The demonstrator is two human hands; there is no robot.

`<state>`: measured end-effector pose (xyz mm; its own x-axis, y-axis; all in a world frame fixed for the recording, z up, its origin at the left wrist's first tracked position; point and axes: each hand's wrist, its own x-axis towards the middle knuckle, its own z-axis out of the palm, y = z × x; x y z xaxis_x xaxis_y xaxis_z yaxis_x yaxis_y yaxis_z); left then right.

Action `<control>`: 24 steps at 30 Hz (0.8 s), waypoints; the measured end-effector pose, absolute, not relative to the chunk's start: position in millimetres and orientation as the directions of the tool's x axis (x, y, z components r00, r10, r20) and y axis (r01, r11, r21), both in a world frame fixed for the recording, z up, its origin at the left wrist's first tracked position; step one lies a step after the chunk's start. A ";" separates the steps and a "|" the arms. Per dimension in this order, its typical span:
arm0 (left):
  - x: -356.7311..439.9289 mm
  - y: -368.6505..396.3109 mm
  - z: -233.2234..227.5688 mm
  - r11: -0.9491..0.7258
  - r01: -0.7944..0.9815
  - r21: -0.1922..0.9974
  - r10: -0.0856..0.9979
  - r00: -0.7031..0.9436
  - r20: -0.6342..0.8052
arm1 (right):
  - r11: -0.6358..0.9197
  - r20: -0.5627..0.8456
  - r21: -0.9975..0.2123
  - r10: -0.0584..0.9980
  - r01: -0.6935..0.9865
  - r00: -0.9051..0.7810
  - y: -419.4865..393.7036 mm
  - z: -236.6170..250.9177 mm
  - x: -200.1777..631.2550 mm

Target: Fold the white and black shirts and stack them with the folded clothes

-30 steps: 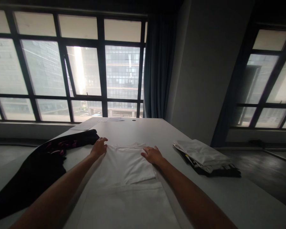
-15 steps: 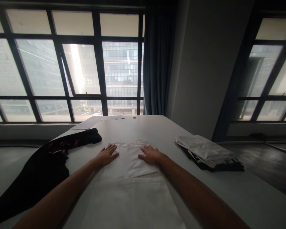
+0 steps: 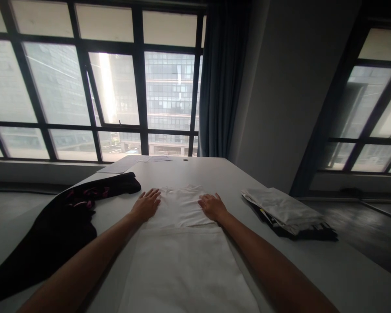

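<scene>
While the white garment [image 3: 182, 243] lies part-folded on the table [image 3: 313, 261], left hand [image 3: 145, 205] and right hand [image 3: 214, 206] press flat, fingers spread, gripping nothing.

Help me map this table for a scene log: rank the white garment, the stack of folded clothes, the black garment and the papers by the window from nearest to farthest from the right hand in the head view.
From the right hand:
1. White fabric garment, under the palm.
2. Stack of folded white and dark clothes, to its right.
3. Black garment with pink print, across on the left.
4. Flat pale papers, at the far edge.
</scene>
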<state>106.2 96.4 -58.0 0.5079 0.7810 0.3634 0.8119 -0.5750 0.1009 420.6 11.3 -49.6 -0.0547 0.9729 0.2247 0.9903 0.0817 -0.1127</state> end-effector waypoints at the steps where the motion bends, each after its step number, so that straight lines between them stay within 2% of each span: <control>1: 102.5 85.8 -54.4 -0.606 0.784 0.131 0.764 0.529 0.369 | 0.071 0.214 -0.131 0.976 0.989 -0.042 3.9 -51.2 425.1; 5: 95.8 33.6 -34.2 -0.692 0.650 0.313 0.722 0.630 0.286 | 0.029 0.172 -0.191 0.985 0.981 0.005 -27.4 -52.5 439.0; 8: 101.0 -2.8 -26.1 -0.738 0.557 0.381 0.649 0.741 0.174 | 0.131 0.177 -0.279 0.981 0.951 -0.083 -49.6 -42.0 435.5; 10: 104.0 -19.0 -28.8 -0.761 0.537 0.365 0.613 0.778 0.133 | 0.227 0.175 -0.332 0.968 0.915 -0.177 -64.0 -31.5 429.7; 12: 103.6 -27.3 -34.4 -0.766 0.561 0.314 0.623 0.767 0.151 | 0.278 0.157 -0.354 0.959 0.893 -0.237 -77.3 -21.9 426.5; 16: 94.7 -28.7 -35.0 -0.737 0.633 0.239 0.676 0.700 0.230 | 0.284 0.141 -0.349 0.958 0.893 -0.249 -91.8 -12.2 434.3; 21: 86.4 -25.4 -23.1 -0.715 0.631 0.301 0.696 0.684 0.219 | 0.272 0.028 -0.397 0.958 0.877 -0.285 -90.5 -14.9 443.5; 24: 84.7 -21.9 -22.8 -0.671 0.669 0.320 0.739 0.637 0.219 | 0.254 0.030 -0.408 0.964 0.877 -0.265 -89.6 -18.0 439.6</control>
<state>84.7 -21.9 -22.8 0.6368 0.7392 0.2194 0.6686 -0.6711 0.3203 439.6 -89.6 -18.0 -0.2651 0.9638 0.0299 0.8771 0.2539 -0.4077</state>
